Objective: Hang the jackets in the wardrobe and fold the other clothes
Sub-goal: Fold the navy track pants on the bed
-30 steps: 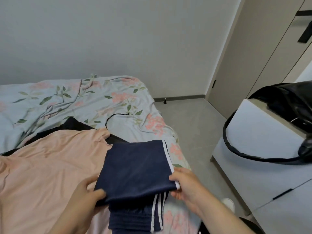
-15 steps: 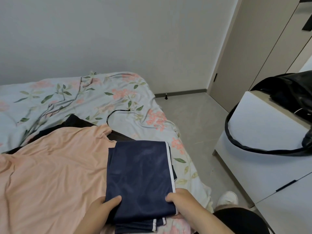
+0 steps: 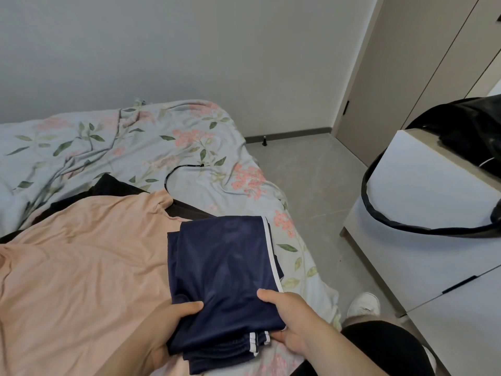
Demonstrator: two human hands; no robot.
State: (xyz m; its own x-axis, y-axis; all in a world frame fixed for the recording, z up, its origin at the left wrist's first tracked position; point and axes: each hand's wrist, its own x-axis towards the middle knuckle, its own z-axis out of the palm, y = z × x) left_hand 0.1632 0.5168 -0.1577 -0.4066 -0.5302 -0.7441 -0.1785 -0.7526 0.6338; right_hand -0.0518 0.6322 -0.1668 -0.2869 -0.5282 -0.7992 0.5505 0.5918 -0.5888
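Observation:
Folded navy trousers with white side stripes lie on the bed's near right corner. My left hand grips their near left edge, thumb on top. My right hand grips the near right edge, thumb on top and fingers under the fold. A peach-coloured shirt is spread flat to the left, partly under the trousers. A black garment shows from beneath the shirt's far edge. The beige wardrobe doors stand at the far right, closed.
The bed has a floral sheet with a thin black cord lying on it. A white cabinet stands to the right with a black bag on top, its strap hanging down. Grey floor runs between bed and cabinet. My white shoe shows below.
The upper fold of the navy trousers came down flat over the lower layers. Both hands slid toward me along the near edge. The camera tilted lower.

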